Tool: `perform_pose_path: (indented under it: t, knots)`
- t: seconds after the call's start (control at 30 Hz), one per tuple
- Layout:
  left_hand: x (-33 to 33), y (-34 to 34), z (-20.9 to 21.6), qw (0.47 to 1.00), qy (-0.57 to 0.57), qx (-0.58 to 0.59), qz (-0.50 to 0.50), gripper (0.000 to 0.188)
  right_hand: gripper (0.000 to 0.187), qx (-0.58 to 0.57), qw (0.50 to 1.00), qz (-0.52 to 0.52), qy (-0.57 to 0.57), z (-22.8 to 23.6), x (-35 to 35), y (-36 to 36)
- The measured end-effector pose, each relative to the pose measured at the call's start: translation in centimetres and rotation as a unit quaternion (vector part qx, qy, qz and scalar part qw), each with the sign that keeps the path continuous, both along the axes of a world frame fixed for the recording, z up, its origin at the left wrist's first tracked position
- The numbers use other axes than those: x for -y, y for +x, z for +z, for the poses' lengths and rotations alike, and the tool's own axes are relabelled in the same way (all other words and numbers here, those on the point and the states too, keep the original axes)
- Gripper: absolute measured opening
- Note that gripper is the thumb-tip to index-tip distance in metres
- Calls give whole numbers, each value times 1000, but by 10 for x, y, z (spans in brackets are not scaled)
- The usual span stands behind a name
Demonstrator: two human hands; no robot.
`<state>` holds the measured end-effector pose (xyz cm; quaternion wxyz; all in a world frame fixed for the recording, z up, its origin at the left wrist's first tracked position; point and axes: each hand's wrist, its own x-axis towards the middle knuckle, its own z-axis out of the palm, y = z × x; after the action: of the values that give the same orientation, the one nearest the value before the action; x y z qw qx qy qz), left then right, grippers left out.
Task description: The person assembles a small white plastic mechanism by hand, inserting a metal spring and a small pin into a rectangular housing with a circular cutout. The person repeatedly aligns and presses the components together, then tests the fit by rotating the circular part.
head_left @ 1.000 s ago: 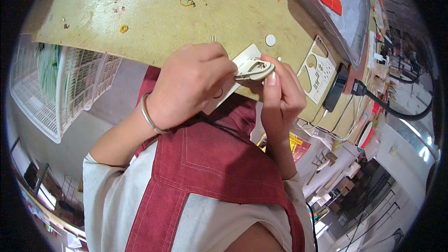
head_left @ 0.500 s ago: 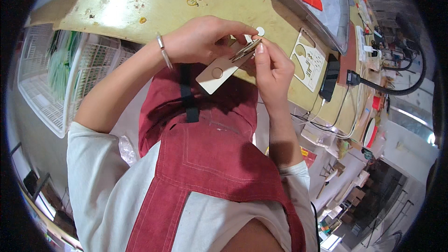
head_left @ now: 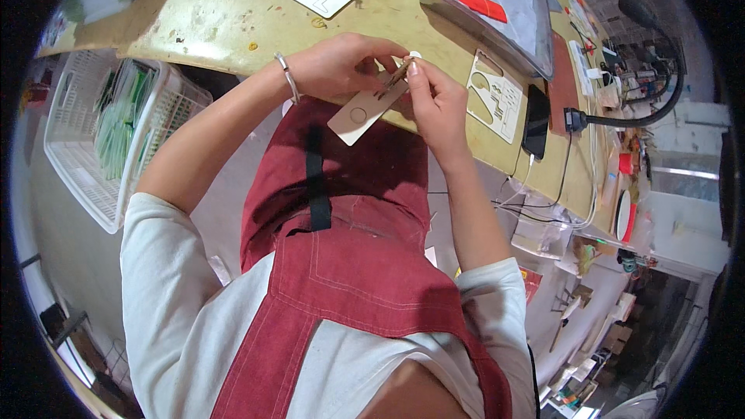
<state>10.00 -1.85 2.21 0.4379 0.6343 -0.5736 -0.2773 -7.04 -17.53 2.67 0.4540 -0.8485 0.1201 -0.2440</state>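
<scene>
Left hand: the person's left hand (head_left: 341,64) is seen at upper centre, index finger extended to the top of the workpiece; whether its thumb and fingers are closed cannot be told, the inner side being hidden.
Right hand: at centre right, the right hand (head_left: 440,105) is found with thumb and index finger pinched on the workpiece.
Workpiece: a small, narrow brown wooden piece (head_left: 397,75), seen nearly edge-on, is held tilted between the hands at upper centre.
Strip: a flat, pale wooden strip with a circular outline (head_left: 358,116) is seen beneath it; its lower-left end is projected past the table's front edge.
Right-hand clearance: a pale cut-out wooden sheet (head_left: 508,101) is located near, at its right, then a black phone (head_left: 535,124).
Upper clearance: yellowish tabletop (head_left: 233,15) is exposed between the left hand and the stacked pale sheets (head_left: 326,1) at top.
Upper-right limit: a grey rectangular plastic tray (head_left: 485,31) is noted.
</scene>
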Motion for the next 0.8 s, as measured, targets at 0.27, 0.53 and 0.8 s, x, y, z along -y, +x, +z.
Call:
perform_pose_path:
  t: [0.27, 0.53, 0.8]
  knots:
    - [0, 2, -3, 1000, -19, 25, -1, 65, 38, -45, 995, 63, -64, 8, 7, -3]
    - [0, 1, -1, 999, -14, 40, -6, 59, 39, -71, 992, 17, -106, 5, -1, -4]
    - [-1, 0, -12, 998, -39, 52, 3, 54, 37, -68, 994, 28, -87, 2, -3, -7]
